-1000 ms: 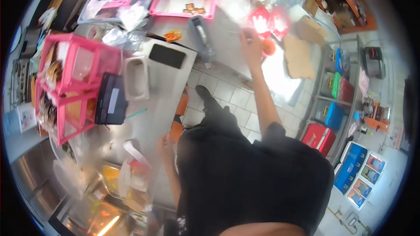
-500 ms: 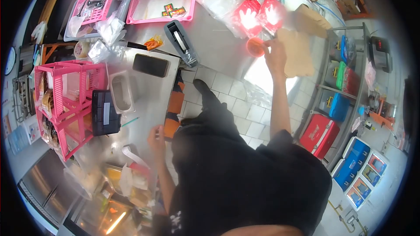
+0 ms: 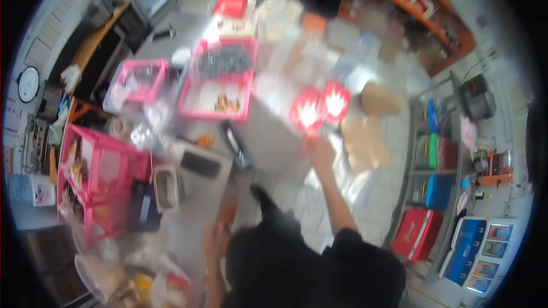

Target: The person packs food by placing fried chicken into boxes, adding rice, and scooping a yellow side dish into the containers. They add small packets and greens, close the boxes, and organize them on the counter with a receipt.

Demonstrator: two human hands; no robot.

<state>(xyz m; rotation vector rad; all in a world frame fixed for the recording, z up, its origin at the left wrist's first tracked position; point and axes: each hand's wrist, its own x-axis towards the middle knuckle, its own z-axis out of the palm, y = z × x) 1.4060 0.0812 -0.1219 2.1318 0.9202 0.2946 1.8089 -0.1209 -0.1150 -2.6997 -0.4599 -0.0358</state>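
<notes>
My right hand (image 3: 323, 154) is over the metal table, its fingers closed around the edge of a small round orange thing (image 3: 310, 139), mostly covered by the hand and blurred. Just beyond it lie two red packs, the left one (image 3: 308, 112) and the right one (image 3: 335, 102), each with a bright white hand shape. A brown paper sheet (image 3: 365, 145) is to the right of this hand. Low at the left, my left hand (image 3: 214, 238) hangs by the counter's edge; motion smears its fingers.
Left of centre are a grey tape dispenser (image 3: 235, 145), a phone (image 3: 200, 164), a metal pan (image 3: 166, 188) and pink racks (image 3: 105, 211). A pink basket (image 3: 248, 100) holds metal pieces at the back. At right, a metal shelf (image 3: 436, 170) carries coloured cases.
My view has tilted up, so the table's far side and the room behind it now show. The right hand sits nearer the red packs, still with the orange thing. The image is more blurred.
</notes>
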